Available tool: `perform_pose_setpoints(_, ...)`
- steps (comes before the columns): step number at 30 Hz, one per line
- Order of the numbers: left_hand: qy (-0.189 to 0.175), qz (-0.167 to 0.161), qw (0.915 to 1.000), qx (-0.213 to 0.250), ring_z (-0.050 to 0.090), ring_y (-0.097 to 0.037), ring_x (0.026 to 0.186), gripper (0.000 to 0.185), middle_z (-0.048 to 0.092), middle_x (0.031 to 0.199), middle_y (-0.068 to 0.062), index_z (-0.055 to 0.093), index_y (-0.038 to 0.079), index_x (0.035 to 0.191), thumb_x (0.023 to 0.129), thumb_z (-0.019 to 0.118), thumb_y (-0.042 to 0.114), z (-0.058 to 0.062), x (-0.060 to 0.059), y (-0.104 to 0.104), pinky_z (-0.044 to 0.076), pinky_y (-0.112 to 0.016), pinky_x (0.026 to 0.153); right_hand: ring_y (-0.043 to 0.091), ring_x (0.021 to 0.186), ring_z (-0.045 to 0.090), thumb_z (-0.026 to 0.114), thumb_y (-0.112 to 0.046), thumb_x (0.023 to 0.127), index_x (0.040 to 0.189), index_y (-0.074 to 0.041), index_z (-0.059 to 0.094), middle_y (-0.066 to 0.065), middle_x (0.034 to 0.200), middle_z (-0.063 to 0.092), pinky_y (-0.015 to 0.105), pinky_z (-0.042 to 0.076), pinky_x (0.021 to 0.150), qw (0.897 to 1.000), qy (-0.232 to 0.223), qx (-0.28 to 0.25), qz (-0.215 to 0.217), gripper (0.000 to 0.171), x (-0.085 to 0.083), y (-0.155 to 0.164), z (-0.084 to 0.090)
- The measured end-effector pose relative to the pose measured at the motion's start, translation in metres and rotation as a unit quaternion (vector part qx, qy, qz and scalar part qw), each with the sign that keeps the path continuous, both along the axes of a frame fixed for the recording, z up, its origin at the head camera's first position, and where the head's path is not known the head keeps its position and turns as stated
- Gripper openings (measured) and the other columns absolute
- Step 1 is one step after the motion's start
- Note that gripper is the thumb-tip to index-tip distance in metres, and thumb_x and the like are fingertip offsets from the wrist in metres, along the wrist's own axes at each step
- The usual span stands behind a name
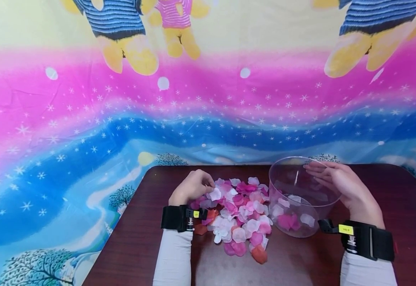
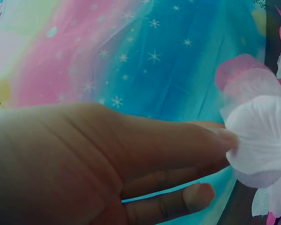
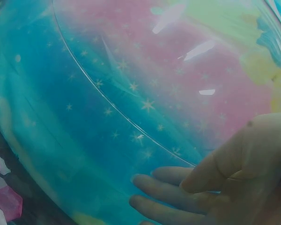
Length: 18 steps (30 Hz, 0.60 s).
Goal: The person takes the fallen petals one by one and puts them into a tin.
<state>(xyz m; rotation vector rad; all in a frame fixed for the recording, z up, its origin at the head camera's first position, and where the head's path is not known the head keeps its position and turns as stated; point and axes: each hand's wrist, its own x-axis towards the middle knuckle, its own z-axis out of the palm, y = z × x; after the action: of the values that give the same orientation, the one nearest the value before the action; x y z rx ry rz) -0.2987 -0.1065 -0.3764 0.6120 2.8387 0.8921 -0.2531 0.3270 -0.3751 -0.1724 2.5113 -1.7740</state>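
With thumb and fingertips, my left hand (image 1: pixel 193 186) pinches a small bunch of artificial flower petals over the left side of a petal heap. Close up in the left wrist view, a white petal (image 2: pixel 260 136) is uppermost at the thumb tip, with pink petals (image 2: pixel 241 70) behind it. On the right, a clear round plastic tub (image 1: pixel 295 202) leans on the table, a few pink and white petals inside. My right hand (image 1: pixel 343 184) lies along the tub's far right side. Its fingers, fairly straight, show in the right wrist view beside the clear wall (image 3: pixel 98 122).
The loose petal heap (image 1: pixel 243 214), in white, pink, magenta and orange-red, spreads between the hands on a dark brown table (image 1: pixel 133 246). Behind the table's far edge hangs a colourful printed cloth (image 1: pixel 208 95).
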Motion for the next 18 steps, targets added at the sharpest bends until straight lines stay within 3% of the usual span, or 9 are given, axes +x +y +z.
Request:
perform_pose_setpoints(9, 0.028, 0.009, 0.9970, 0.072, 0.066, -0.012, 0.082, 0.006, 0.073, 0.089, 0.002, 0.078, 0.012, 0.096, 0.093, 0.074, 0.008, 0.006, 0.002, 0.005, 0.053, -0.035, 0.079, -0.006, 0.117, 0.059, 0.024, -0.006, 0.107, 0.157, 0.001, 0.035, 0.002, 0.145, 0.059, 0.024, 0.050, 0.099, 1.000, 0.000, 0.002, -0.001, 0.052, 0.000, 0.001, 0.000)
perform_pose_setpoints(18, 0.095, -0.016, 0.9841, 0.149, 0.063, -0.014, 0.072, 0.009, 0.073, 0.086, 0.001, 0.078, 0.016, 0.103, 0.097, 0.072, 0.012, 0.025, 0.015, 0.014, 0.050, -0.032, 0.068, -0.005, 0.118, 0.059, 0.023, -0.006, 0.107, 0.157, 0.000, 0.035, 0.007, 0.148, 0.057, 0.025, 0.050, 0.100, 1.000, -0.001, 0.002, -0.002, 0.052, 0.000, -0.001, 0.000)
